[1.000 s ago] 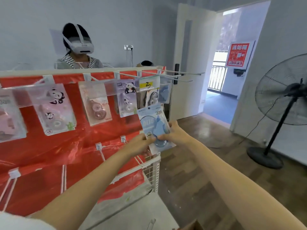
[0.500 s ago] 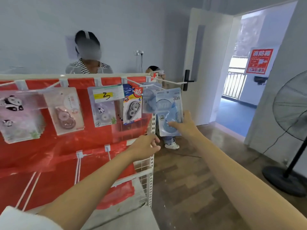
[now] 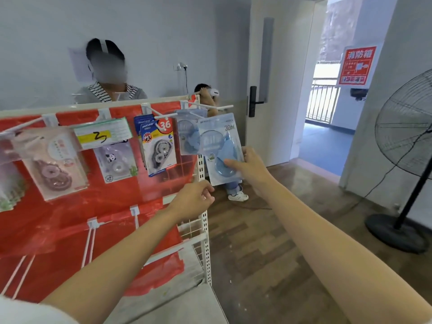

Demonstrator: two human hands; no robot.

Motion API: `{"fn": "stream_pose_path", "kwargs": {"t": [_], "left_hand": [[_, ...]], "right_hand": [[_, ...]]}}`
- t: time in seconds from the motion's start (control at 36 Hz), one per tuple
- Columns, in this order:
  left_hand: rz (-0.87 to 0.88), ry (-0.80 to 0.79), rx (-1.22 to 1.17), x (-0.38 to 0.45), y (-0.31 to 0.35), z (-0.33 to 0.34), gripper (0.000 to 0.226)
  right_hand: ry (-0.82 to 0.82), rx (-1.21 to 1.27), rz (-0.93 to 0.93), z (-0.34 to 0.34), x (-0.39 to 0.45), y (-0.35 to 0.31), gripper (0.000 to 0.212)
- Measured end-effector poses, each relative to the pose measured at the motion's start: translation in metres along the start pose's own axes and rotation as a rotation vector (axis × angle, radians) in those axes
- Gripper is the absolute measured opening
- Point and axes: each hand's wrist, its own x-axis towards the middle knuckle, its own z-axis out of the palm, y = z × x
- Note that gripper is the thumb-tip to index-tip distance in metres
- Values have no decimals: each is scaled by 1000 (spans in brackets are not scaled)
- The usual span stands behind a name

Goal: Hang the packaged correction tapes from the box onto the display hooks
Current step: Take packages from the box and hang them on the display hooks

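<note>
Blue correction tape pack (image 3: 221, 148): clear blister on pale blue card marked "30m", held upright, slightly tilted, at right end of top row, lower edge pinched. Top edge just beside tip of rightmost display hook (image 3: 210, 108); whether threaded on cannot be told. Second blue pack (image 3: 188, 136) hung on hook directly behind. Leftward along top hooks: dark pack marked "36" (image 3: 159, 148), panda pack (image 3: 115, 162), pink pack (image 3: 55, 167). Lower hooks (image 3: 90, 244) bare.

The blue correction tape pack (image 3: 221, 146) reads "30m" at its top corner. A hanging pack (image 3: 158, 146) shows "36" on a red circle and "PET". A yellow label (image 3: 97, 136) carries a handwritten "3". The red wall sign's (image 3: 355, 64) characters are too small to read.
</note>
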Motion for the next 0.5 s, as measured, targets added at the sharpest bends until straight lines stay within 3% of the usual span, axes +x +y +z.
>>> {"fn": "stream_pose_path", "kwargs": {"t": [0.14, 0.36, 0.5], "left_hand": [[2, -9, 36, 4, -4, 0, 23], [-50, 16, 141, 5, -27, -19, 22], [-86, 25, 236, -4, -48, -35, 22]], "right_hand": [[-49, 5, 18, 4, 8, 4, 39], [-78, -288, -10, 27, 30, -1, 57], [-77, -203, 58, 49, 56, -2, 70]]}}
